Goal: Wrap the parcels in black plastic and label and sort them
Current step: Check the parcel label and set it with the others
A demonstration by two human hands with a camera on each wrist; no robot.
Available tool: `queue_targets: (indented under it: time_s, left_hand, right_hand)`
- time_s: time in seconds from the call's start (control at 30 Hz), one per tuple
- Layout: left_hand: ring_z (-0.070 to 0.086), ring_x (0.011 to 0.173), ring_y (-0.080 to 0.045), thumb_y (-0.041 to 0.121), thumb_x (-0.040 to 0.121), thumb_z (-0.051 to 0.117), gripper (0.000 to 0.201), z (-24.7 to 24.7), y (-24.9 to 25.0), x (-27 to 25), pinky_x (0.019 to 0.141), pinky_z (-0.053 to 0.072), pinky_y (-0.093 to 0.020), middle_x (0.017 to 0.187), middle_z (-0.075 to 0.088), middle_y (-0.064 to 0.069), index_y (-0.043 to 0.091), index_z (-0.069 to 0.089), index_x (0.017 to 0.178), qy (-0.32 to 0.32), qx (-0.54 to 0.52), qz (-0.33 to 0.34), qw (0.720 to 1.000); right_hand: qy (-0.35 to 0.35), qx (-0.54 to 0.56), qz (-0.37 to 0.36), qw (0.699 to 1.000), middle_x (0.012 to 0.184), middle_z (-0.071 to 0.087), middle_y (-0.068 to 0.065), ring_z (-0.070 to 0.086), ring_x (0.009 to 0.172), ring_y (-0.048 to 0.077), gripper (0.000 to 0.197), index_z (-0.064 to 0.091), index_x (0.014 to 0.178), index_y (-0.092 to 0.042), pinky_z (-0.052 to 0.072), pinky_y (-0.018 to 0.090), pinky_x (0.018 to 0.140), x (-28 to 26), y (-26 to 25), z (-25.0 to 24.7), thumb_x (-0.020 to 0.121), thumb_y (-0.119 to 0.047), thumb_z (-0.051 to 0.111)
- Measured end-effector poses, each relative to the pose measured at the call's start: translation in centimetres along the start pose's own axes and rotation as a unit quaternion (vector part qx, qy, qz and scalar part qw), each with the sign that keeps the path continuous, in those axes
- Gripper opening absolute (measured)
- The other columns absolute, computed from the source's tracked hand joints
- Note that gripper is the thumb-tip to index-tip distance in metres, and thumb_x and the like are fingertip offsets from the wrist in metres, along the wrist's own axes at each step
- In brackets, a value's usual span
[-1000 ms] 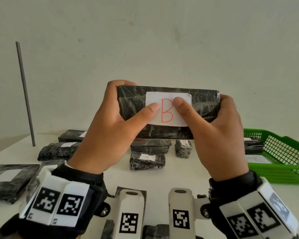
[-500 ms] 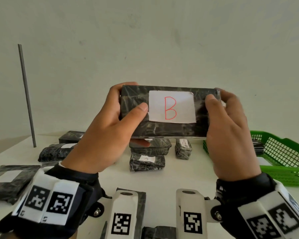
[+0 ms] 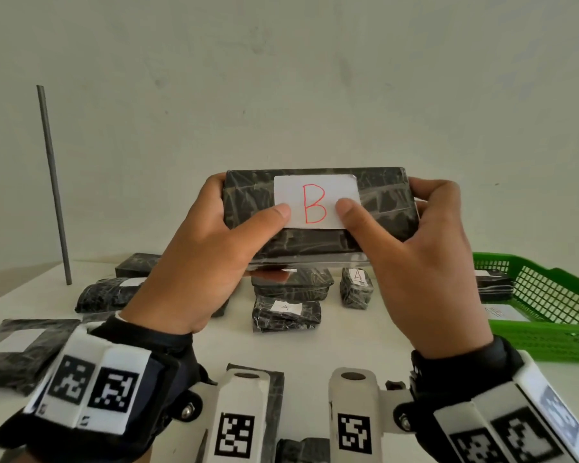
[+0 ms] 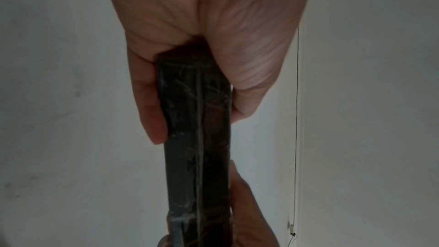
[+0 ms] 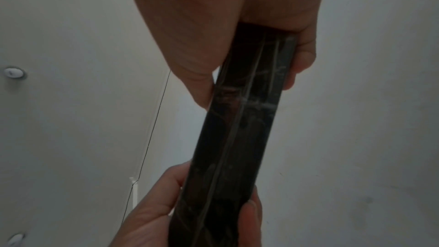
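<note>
Both hands hold up a flat black-wrapped parcel [image 3: 378, 198] above the table, its face toward me. A white label [image 3: 315, 200] with a red B is stuck on that face. My left hand [image 3: 214, 248] grips the parcel's left end, thumb pressing the label's lower left edge. My right hand [image 3: 425, 248] grips the right end, thumb on the label's lower right corner. The wrist views show the parcel's narrow edge [image 4: 197, 138] [image 5: 240, 129] clamped between thumb and fingers.
Several black-wrapped parcels lie on the white table [image 3: 348, 345], some labelled A [image 3: 286, 314] [image 3: 356, 287]. A green mesh basket [image 3: 555, 309] with parcels stands at the right. A thin grey rod [image 3: 52, 182] rises at the back left. More flat black parcels [image 3: 17, 349] lie at the left.
Half a second ago both thumbs lay beside the label; now both thumbs press its lower corners. The parcel has stayed raised between both hands.
</note>
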State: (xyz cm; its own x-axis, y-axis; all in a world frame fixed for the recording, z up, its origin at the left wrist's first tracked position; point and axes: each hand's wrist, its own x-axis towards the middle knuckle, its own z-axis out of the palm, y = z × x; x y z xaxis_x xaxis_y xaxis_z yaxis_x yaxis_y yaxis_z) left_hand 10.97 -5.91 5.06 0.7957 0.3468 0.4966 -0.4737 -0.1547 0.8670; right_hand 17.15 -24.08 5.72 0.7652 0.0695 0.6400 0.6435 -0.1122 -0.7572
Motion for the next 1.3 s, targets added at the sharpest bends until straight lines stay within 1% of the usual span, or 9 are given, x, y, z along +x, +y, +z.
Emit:
queue_targets:
  time_s: [0.2,0.33,0.47,0.57,0.7,0.8,0.97,1.1,1.3]
  left_hand:
    - [0.074,0.106,-0.008,0.034,0.081,0.084,0.049,0.0,0.1,0.1,0.096,0.054,-0.033,0.111,0.078,0.012,0.024,0.061,0.123,0.013,0.047,0.017,0.999]
    - [0.074,0.106,-0.008,0.038,0.079,0.078,0.052,0.0,0.1,0.1,0.097,0.053,-0.034,0.111,0.078,0.011,0.024,0.059,0.125,0.019,0.063,0.024,0.998]
    - [0.073,0.105,-0.005,0.04,0.077,0.084,0.059,0.1,0.2,0.0,0.097,0.053,-0.033,0.112,0.077,0.012,0.024,0.057,0.126,0.014,0.078,0.029,0.996]
    - [0.073,0.104,-0.004,0.04,0.076,0.085,0.06,0.1,0.2,0.0,0.095,0.054,-0.031,0.111,0.077,0.013,0.024,0.056,0.127,0.011,0.086,0.034,0.996]
    - [0.072,0.108,-0.006,0.045,0.071,0.083,0.067,-0.3,0.0,0.1,0.097,0.052,-0.033,0.114,0.077,0.013,0.025,0.055,0.128,0.004,0.083,0.044,0.996]
    - [0.073,0.109,-0.009,0.051,0.067,0.076,0.068,-0.4,-0.2,0.2,0.098,0.053,-0.037,0.114,0.077,0.01,0.026,0.056,0.127,-0.001,0.068,0.04,0.997]
    - [0.073,0.11,-0.018,0.048,0.067,0.076,0.066,-0.7,-0.3,0.4,0.099,0.054,-0.046,0.115,0.077,0.004,0.025,0.057,0.126,-0.005,0.033,0.024,0.999]
    - [0.073,0.112,-0.022,0.044,0.068,0.077,0.061,-0.9,-0.2,0.5,0.103,0.052,-0.056,0.116,0.077,0.002,0.026,0.059,0.123,-0.004,0.022,0.009,1.0]
    - [0.074,0.109,-0.021,0.038,0.071,0.078,0.055,-0.9,-0.1,0.5,0.098,0.054,-0.051,0.113,0.078,0.003,0.027,0.059,0.121,-0.001,0.012,0.001,1.0]
  right_hand:
    - [-0.022,-0.018,-0.001,1.0,0.108,0.067,-0.013,0.063,0.093,-0.012,0.063,0.042,0.119,-0.031,0.046,0.003,0.07,-0.2,0.0,0.1,0.076,-0.055,0.08]
    - [-0.039,-0.033,0.008,0.999,0.118,0.066,-0.009,0.064,0.104,0.004,0.077,0.04,0.125,-0.032,0.047,0.011,0.076,-0.3,-0.3,0.0,0.069,-0.069,0.075]
    - [-0.04,-0.03,0.011,0.999,0.121,0.065,-0.008,0.064,0.11,0.009,0.08,0.04,0.129,-0.031,0.048,0.012,0.081,-0.3,-0.1,0.0,0.069,-0.067,0.077]
    - [-0.036,-0.021,0.011,0.999,0.123,0.065,-0.007,0.064,0.113,0.012,0.084,0.041,0.132,-0.028,0.05,0.02,0.089,-0.3,0.2,0.2,0.067,-0.067,0.078]
    - [-0.03,0.013,0.012,0.999,0.111,0.068,-0.012,0.067,0.096,-0.004,0.072,0.042,0.124,-0.032,0.049,0.006,0.075,-0.2,0.2,0.3,0.07,-0.057,0.083]
    - [-0.034,0.045,0.015,0.998,0.098,0.07,-0.013,0.068,0.086,-0.011,0.061,0.048,0.124,-0.027,0.049,0.005,0.069,0.1,0.6,0.1,0.079,-0.042,0.085]
    - [-0.024,0.078,0.023,0.996,0.092,0.075,-0.01,0.072,0.08,-0.001,0.049,0.053,0.129,-0.022,0.054,0.016,0.069,0.5,1.2,0.1,0.091,-0.04,0.078]
    - [-0.011,0.117,0.038,0.992,0.102,0.076,0.008,0.071,0.091,0.034,0.037,0.059,0.124,-0.027,0.06,0.056,0.083,0.6,1.5,0.4,0.089,-0.041,0.057]
    - [-0.036,0.144,0.06,0.987,0.103,0.077,0.003,0.067,0.081,0.019,0.029,0.063,0.129,-0.025,0.055,0.042,0.078,0.9,1.7,-0.4,0.104,-0.018,0.05]
